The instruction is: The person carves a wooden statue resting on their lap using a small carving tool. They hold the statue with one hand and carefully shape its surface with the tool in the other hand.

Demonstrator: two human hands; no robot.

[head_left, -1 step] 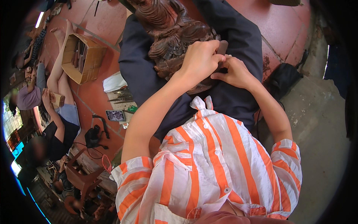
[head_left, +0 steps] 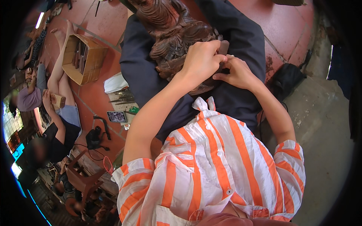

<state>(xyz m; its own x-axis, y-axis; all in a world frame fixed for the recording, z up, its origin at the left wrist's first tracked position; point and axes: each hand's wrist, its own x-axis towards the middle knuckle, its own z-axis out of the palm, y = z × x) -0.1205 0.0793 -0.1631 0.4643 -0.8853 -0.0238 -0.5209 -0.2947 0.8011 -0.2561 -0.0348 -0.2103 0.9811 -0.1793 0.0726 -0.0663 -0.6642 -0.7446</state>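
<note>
head view: a dark brown carved wooden figure with rippled drapery (head_left: 177,39) lies between the legs of dark navy trousers (head_left: 249,34), its lower portion toward the wearer and its body extending to the far side. the bare left hand (head_left: 203,58) is curled over the near right part of the carving, with its fingers at a small brown block-like piece (head_left: 224,48); whether this piece is gripped or only pressed cannot be told. the bare right hand (head_left: 238,73) is bent inward from the right, its fingertips close to the left thumb; its inner side is hidden, so its hold cannot be told.

to the left of the trousers, slender dark metal tools (head_left: 124,97) lie near a folded white sheet (head_left: 115,83). a dark-framed rectangular smartphone (head_left: 116,116) sits on the near side of the tools. farther left, an open tan cardboard box (head_left: 96,62) contains long brown pieces (head_left: 80,56). beyond it to the left, a seated co-worker in a black top (head_left: 64,132) holds a brown block (head_left: 57,100). a soft black bag (head_left: 288,77) rests at the right.
</note>
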